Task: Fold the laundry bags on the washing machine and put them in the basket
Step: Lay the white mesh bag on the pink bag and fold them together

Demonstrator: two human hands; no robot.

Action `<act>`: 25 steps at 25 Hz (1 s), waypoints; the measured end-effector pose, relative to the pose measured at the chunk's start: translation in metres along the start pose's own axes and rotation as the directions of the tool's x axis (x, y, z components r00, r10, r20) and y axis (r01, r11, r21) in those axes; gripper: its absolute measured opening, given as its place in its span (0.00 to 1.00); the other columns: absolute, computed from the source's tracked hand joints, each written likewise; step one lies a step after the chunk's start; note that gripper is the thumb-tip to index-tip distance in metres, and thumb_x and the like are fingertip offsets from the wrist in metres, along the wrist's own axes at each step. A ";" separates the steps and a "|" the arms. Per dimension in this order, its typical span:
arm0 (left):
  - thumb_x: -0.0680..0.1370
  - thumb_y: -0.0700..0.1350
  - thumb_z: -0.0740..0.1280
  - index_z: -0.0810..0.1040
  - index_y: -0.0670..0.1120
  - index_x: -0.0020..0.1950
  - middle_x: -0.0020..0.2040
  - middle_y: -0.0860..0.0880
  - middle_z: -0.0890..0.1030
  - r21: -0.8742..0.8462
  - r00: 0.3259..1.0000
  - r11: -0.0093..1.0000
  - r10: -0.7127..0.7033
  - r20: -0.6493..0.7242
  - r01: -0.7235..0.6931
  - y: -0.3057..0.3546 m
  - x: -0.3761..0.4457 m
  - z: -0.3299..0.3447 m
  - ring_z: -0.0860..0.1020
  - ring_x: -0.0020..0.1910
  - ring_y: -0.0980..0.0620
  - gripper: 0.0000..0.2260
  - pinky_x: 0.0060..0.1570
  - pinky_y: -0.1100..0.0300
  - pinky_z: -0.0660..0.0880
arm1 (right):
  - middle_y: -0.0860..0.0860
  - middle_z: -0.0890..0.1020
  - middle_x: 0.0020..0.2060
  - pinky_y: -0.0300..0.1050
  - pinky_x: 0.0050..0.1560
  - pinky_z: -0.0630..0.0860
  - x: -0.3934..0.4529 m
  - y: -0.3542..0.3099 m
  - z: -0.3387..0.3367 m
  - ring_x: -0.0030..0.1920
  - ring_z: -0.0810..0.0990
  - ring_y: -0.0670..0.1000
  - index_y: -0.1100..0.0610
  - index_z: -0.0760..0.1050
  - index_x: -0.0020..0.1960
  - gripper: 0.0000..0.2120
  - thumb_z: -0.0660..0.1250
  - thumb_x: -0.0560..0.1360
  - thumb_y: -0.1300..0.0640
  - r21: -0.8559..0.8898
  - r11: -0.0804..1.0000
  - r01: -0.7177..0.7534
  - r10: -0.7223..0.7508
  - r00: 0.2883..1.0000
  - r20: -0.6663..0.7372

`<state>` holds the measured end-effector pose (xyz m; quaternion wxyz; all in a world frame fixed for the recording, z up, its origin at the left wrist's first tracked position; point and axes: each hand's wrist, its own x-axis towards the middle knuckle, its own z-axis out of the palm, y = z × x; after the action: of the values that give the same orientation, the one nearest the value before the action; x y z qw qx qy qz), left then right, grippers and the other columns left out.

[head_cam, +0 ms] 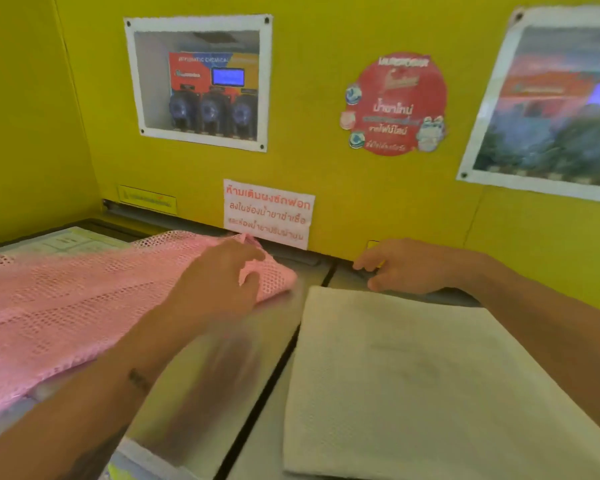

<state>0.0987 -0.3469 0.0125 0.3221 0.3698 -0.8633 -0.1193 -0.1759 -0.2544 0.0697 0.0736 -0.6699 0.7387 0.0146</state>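
Two laundry bags lie on the grey metal washing-machine tops [281, 327], which fill the lower half of the frame and are split by a dark seam running from lower centre up toward the wall. One pink mesh bag [66, 299] spreads flat across the left of the frame; one white bag [413, 382], also flat, occupies the lower right, with a faint mark on its surface. The two bags lie apart, on either side of the seam. No basket appears in view.

Two hands are visible. The left hand [219, 282], at centre, rests on the right end of the pink mesh bag with fingers curled into the cloth, pinching it near its corner. The right hand [402, 266], right of centre, sits at the far edge of the white bag with fingers loosely bent; whether it grips the cloth cannot be told.

On the yellow wall [326, 29] behind: one framed dispenser window [201, 81] at upper left containing three pump units, one round red sticker [395, 105], one white notice [269, 213], and one poster [551, 105] at upper right.
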 end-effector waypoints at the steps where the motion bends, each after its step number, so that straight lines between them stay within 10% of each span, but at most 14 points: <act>1: 0.78 0.49 0.64 0.76 0.54 0.63 0.63 0.52 0.77 -0.036 0.999 0.999 0.015 0.037 -0.014 0.032 -0.010 0.015 0.75 0.60 0.50 0.14 0.62 0.50 0.72 | 0.48 0.75 0.67 0.51 0.66 0.71 -0.019 0.019 0.002 0.65 0.73 0.51 0.50 0.72 0.70 0.20 0.64 0.79 0.49 -0.006 1.000 -0.006 0.006 1.000 0.022; 4: 0.79 0.57 0.60 0.68 0.56 0.70 0.71 0.51 0.69 0.091 0.968 0.995 -0.071 0.240 0.051 0.097 -0.032 0.058 0.69 0.68 0.49 0.20 0.67 0.51 0.66 | 0.43 0.76 0.59 0.45 0.59 0.72 -0.062 0.069 0.017 0.62 0.72 0.51 0.43 0.75 0.61 0.12 0.64 0.79 0.51 -0.020 0.999 -0.050 0.051 0.996 0.076; 7: 0.79 0.60 0.55 0.61 0.56 0.75 0.76 0.46 0.62 0.301 0.885 0.941 -0.265 0.382 0.152 0.111 -0.042 0.084 0.63 0.73 0.44 0.25 0.70 0.47 0.64 | 0.48 0.69 0.73 0.48 0.67 0.68 -0.090 0.101 0.037 0.71 0.68 0.53 0.48 0.63 0.76 0.27 0.64 0.78 0.48 -0.090 0.972 -0.219 0.231 0.961 0.153; 14: 0.77 0.48 0.64 0.64 0.52 0.75 0.74 0.48 0.68 0.188 0.880 0.908 -0.413 0.237 0.375 0.127 -0.036 0.089 0.69 0.70 0.46 0.25 0.67 0.53 0.66 | 0.53 0.69 0.72 0.49 0.65 0.70 -0.119 0.146 0.062 0.68 0.71 0.56 0.49 0.53 0.79 0.33 0.61 0.78 0.46 -0.007 0.943 -0.333 0.332 0.940 0.080; 21: 0.78 0.38 0.62 0.67 0.62 0.73 0.74 0.47 0.64 0.186 0.937 0.954 -0.274 0.218 0.236 0.123 -0.029 0.082 0.65 0.71 0.47 0.27 0.69 0.54 0.63 | 0.50 0.69 0.71 0.46 0.63 0.70 -0.115 0.137 0.076 0.67 0.70 0.53 0.44 0.61 0.75 0.32 0.64 0.75 0.64 0.179 0.971 -0.159 0.177 0.980 -0.092; 25: 0.79 0.37 0.61 0.70 0.57 0.72 0.52 0.51 0.68 0.203 0.985 0.969 -0.156 0.074 0.138 0.109 -0.036 0.063 0.70 0.49 0.53 0.24 0.46 0.64 0.66 | 0.48 0.73 0.69 0.49 0.62 0.73 -0.104 0.116 0.070 0.65 0.73 0.53 0.42 0.65 0.72 0.33 0.63 0.73 0.68 0.192 0.979 -0.062 0.110 0.962 -0.252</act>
<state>0.0155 -0.2475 -0.0042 0.2353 0.4571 -0.8546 -0.0731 -0.2749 -0.1315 0.0049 0.0360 -0.6234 0.7687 -0.1381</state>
